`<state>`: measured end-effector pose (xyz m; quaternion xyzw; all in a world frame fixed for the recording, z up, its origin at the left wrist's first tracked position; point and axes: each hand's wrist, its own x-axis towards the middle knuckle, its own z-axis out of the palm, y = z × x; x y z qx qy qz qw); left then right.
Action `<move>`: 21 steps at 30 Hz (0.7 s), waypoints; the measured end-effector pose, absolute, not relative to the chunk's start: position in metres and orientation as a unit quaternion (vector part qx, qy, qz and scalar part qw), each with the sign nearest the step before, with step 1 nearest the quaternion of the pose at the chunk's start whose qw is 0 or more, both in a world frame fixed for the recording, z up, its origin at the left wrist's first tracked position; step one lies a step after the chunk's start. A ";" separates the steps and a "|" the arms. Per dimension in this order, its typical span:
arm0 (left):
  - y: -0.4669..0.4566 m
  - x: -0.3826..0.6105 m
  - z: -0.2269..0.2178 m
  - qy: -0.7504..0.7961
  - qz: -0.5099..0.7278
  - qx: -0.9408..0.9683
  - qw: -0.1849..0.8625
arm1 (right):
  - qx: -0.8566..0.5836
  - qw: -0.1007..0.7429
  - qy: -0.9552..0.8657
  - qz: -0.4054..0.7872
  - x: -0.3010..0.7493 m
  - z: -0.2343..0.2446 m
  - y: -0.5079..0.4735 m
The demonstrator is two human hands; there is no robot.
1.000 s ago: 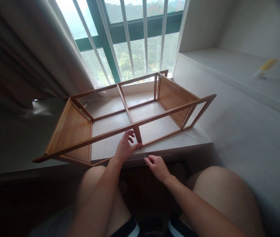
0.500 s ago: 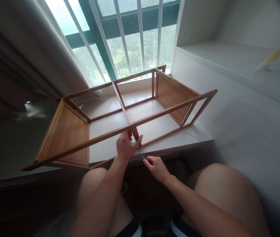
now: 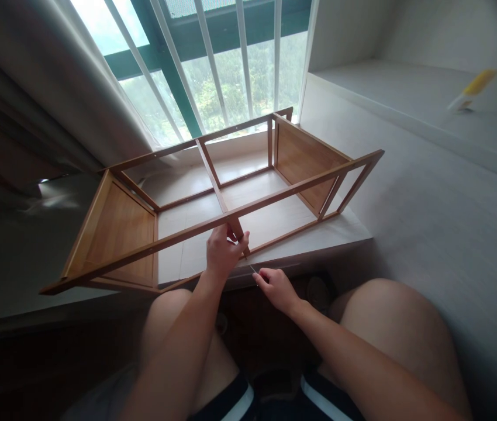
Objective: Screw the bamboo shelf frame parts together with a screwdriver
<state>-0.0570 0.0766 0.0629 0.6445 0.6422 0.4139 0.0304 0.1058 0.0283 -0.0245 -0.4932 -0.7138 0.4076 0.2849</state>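
Note:
A wooden shelf frame (image 3: 178,231) lies on its side on a pale window ledge (image 3: 340,234), with panelled ends at left and right and a thin crossbar down its middle. My left hand (image 3: 222,254) is closed round the near end of that crossbar, where it meets the front rail. My right hand (image 3: 275,286) sits just below the ledge edge, pinching a thin metal pin or small tool (image 3: 254,270) that points up towards the joint.
A barred window (image 3: 213,64) and a pale curtain (image 3: 55,88) stand behind the frame. A raised white ledge (image 3: 406,99) at the right carries a blurred yellow and white object (image 3: 472,88). My bare knees are below, close to the ledge.
My left hand went from fingers loosely spread at the crossbar to wrapped round it. The right hand rose slightly towards the joint. The view tilted a little.

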 end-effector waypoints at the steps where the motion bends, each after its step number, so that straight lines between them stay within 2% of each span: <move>1: 0.075 -0.057 0.063 0.640 0.416 0.646 0.033 | -0.494 0.285 -0.714 0.406 0.106 -0.024 0.028; 21: 0.068 -0.059 0.057 0.582 0.461 0.664 0.090 | -0.506 0.280 -0.732 0.359 0.094 -0.027 0.019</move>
